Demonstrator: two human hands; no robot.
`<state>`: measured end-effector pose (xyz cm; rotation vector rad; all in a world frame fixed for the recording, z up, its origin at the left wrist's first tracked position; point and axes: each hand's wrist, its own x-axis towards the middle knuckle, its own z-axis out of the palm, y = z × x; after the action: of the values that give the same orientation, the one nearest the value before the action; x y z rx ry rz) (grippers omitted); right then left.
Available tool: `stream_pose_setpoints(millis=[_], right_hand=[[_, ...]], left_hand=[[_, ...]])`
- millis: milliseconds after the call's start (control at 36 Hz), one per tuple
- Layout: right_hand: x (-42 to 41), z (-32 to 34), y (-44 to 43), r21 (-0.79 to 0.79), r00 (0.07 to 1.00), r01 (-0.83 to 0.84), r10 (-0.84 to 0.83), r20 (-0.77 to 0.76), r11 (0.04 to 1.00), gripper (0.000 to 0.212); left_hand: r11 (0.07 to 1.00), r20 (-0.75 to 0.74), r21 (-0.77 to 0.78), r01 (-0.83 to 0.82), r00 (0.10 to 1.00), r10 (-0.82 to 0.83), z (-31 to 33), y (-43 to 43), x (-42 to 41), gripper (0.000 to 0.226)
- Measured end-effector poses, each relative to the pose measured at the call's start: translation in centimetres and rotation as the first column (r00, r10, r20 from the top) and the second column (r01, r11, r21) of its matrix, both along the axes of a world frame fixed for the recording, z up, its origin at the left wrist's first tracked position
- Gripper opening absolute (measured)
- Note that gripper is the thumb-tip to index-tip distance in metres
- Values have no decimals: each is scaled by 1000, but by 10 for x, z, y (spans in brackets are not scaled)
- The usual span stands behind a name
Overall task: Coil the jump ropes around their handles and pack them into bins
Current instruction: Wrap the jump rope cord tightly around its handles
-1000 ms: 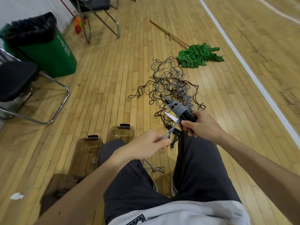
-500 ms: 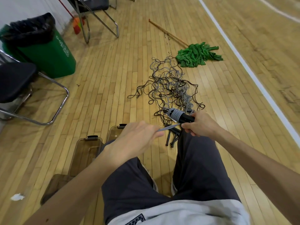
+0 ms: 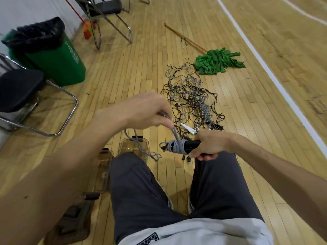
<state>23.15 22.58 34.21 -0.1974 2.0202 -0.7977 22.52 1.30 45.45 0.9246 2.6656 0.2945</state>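
Jump ropes (image 3: 191,99) tangled on plank floor (image 3: 134,71), green mop (image 3: 217,61) just beside

Single wide-angle view from the person's head, facing forward and down, left hand (image 3: 143,110) and right hand (image 3: 210,145) close below the lens, legs (image 3: 141,183) beneath, floor (image 3: 141,68) receding ahead

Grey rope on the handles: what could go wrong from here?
1. The grey rope is coiled near the free end of the black handles; turns may slip off.
2. Its loose tail below the left hand is kinked and may knot.
3. The right hand holds only the other end, so the handles could twist.
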Motion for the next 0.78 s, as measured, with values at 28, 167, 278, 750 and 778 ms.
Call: stream_pose_setpoints(millis=[28, 167, 278, 750, 778], right_hand=[[3, 3, -2, -1, 999, -34, 34, 14, 999, 13], [21, 23, -8, -47, 973, -227, 228, 39, 973, 19], [37, 41, -9, -167, 940, -334, 340, 8, 928, 20], [58, 72, 2, -545, 955, -293, 269, -127, 785, 27], [58, 72, 2, -570, 960, -278, 248, -131, 773, 25]], left_hand=[[1000, 35, 25, -7, 999, 6, 2, 1, -3, 22], [989, 161, 145, 6, 987, -30, 12, 9, -15, 15], [951, 336, 304, -62, 941, -46, 13, 7, -23, 22], [685, 734, 557, -470, 665, -141, -75, -17, -19, 9], [672, 748, 563, -481, 643, -167, -80, -14, -17, 11]])
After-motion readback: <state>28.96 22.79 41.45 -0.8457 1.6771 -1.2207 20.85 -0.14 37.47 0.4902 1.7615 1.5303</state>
